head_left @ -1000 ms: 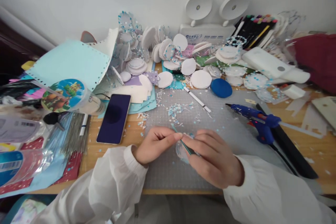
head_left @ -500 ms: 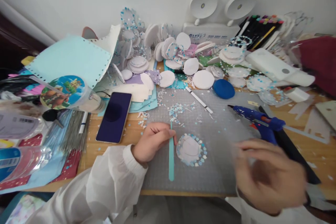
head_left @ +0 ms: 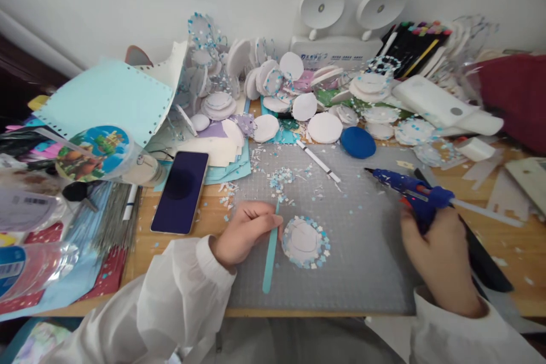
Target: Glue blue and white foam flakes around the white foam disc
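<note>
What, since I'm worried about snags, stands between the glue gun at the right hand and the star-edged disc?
Nothing visible stands between the blue glue gun, at the right hand, and the star-edged disc; just a few tiny loose bits lie on the gray mat there.

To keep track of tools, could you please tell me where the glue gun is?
In the head view, the glue gun is at the mat's right side, with the right hand at its handle and the blue disc beyond its nozzle.
</note>
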`<state>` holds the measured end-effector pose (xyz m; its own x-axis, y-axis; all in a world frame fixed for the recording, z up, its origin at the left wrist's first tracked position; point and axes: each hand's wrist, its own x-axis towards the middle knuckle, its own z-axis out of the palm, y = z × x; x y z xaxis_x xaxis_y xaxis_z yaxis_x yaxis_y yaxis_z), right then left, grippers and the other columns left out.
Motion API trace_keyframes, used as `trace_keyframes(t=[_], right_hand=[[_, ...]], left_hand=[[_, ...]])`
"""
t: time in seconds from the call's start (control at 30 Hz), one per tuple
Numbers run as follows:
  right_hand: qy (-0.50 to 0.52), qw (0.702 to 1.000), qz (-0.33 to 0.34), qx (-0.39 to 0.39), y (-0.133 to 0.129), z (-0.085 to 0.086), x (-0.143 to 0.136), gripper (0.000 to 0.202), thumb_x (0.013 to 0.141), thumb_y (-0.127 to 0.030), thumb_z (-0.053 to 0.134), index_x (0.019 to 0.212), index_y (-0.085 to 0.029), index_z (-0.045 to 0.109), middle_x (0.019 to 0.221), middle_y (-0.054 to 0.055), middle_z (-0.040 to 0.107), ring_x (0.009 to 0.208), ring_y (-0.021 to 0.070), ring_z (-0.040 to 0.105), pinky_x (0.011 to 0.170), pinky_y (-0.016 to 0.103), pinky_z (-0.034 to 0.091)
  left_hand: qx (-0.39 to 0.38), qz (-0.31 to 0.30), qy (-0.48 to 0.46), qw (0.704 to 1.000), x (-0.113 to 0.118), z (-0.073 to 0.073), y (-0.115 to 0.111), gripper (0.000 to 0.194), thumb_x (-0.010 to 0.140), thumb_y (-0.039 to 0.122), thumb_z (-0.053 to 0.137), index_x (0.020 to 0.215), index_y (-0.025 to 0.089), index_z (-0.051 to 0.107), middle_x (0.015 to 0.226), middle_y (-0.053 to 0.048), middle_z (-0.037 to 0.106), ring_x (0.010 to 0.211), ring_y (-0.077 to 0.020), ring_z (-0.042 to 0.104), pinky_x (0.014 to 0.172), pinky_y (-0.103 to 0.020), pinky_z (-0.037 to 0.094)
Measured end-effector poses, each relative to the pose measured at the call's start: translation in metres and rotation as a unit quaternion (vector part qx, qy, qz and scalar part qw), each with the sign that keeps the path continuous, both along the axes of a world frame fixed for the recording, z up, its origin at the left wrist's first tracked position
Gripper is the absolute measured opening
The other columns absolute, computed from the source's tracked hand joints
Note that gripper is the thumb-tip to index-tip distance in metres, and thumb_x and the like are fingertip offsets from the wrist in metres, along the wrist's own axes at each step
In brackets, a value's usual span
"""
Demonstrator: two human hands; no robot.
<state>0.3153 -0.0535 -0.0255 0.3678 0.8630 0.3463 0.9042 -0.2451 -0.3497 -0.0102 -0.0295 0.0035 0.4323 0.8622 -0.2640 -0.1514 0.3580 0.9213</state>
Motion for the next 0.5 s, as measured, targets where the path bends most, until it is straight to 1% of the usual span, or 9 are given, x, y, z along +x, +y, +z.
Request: trace_keyframes(t=[0.03, 0.1, 0.17, 0.27, 0.33, 0.37, 0.43, 0.5], right_hand=[[-0.024, 0.999, -0.004, -0.023, 0.003, 0.002, -0.003, 0.038, 0.072, -0.042, 0.047, 0.095, -0.012, 0.053, 0.076, 0.017, 0.057, 0.077, 0.0406, 0.058, 0.064, 0.049, 0.044], [-0.024, 0.999, -0.016, -0.041, 0.006, 0.006, -0.01, 0.041, 0.074, -0.043, 0.044, 0.098, -0.011, 0.052, 0.076, 0.016, 0.056, 0.074, 0.0384, 0.058, 0.062, 0.046, 0.044], [-0.009, 0.999, -0.036, -0.032, 0.008, 0.01, -0.014, 0.04, 0.072, -0.046, 0.049, 0.096, -0.015, 0.051, 0.073, 0.012, 0.054, 0.07, 0.0348, 0.057, 0.06, 0.043, 0.043], [0.016, 0.995, -0.096, 0.01, 0.011, 0.021, -0.018, 0.038, 0.06, -0.05, 0.065, 0.08, -0.022, 0.049, 0.063, 0.004, 0.05, 0.058, 0.028, 0.054, 0.055, 0.04, 0.04], [0.035, 0.99, -0.121, 0.064, 0.018, 0.031, -0.021, 0.039, 0.053, -0.049, 0.071, 0.068, -0.024, 0.046, 0.057, 0.002, 0.048, 0.051, 0.0235, 0.05, 0.053, 0.039, 0.039], [0.043, 0.988, -0.117, 0.096, 0.023, 0.037, -0.024, 0.04, 0.05, -0.049, 0.073, 0.064, -0.024, 0.044, 0.055, 0.001, 0.048, 0.049, 0.0218, 0.049, 0.054, 0.039, 0.04], [0.066, 0.984, -0.07, 0.15, 0.034, 0.048, -0.031, 0.038, 0.049, -0.046, 0.073, 0.061, -0.024, 0.044, 0.055, 0.002, 0.049, 0.05, 0.0201, 0.049, 0.055, 0.038, 0.041], [0.076, 0.982, -0.023, 0.173, 0.045, 0.054, -0.039, 0.036, 0.049, -0.043, 0.073, 0.061, -0.023, 0.045, 0.053, 0.0, 0.048, 0.05, 0.0183, 0.049, 0.055, 0.037, 0.042]], left_hand=[[0.0, 0.001, 0.0, 1.0, 0.0, 0.0, 0.0, 0.033, 0.076, 0.034, 0.059, 0.052, 0.012, 0.061, 0.039, 0.007, 0.027, 0.039, -0.0057, 0.021, 0.042, -0.025, 0.012], [-0.002, -0.001, -0.001, 1.0, 0.0, 0.0, 0.0, 0.033, 0.077, 0.035, 0.059, 0.052, 0.012, 0.061, 0.038, 0.007, 0.027, 0.039, -0.0056, 0.021, 0.042, -0.025, 0.012], [-0.006, -0.004, -0.001, 1.0, -0.001, -0.002, -0.001, 0.033, 0.077, 0.035, 0.06, 0.053, 0.012, 0.061, 0.038, 0.007, 0.028, 0.039, -0.0055, 0.022, 0.042, -0.025, 0.012], [-0.007, -0.01, 0.002, 1.0, -0.001, -0.004, -0.001, 0.034, 0.077, 0.036, 0.061, 0.053, 0.012, 0.061, 0.039, 0.007, 0.03, 0.039, -0.0056, 0.023, 0.042, -0.025, 0.012], [-0.002, -0.008, 0.002, 1.0, -0.002, -0.006, -0.001, 0.034, 0.077, 0.035, 0.061, 0.052, 0.012, 0.061, 0.04, 0.006, 0.031, 0.04, -0.0057, 0.024, 0.042, -0.025, 0.014], [0.0, -0.008, 0.002, 1.0, -0.002, -0.006, -0.001, 0.034, 0.077, 0.035, 0.061, 0.052, 0.012, 0.061, 0.04, 0.006, 0.031, 0.04, -0.0057, 0.025, 0.042, -0.025, 0.014], [0.007, -0.01, 0.002, 1.0, -0.002, -0.007, -0.001, 0.034, 0.078, 0.035, 0.062, 0.053, 0.012, 0.062, 0.04, 0.006, 0.032, 0.04, -0.0057, 0.025, 0.042, -0.025, 0.015], [0.014, -0.013, 0.0, 1.0, -0.002, -0.007, -0.001, 0.034, 0.079, 0.034, 0.061, 0.053, 0.012, 0.062, 0.04, 0.006, 0.032, 0.04, -0.0055, 0.025, 0.043, -0.024, 0.015]])
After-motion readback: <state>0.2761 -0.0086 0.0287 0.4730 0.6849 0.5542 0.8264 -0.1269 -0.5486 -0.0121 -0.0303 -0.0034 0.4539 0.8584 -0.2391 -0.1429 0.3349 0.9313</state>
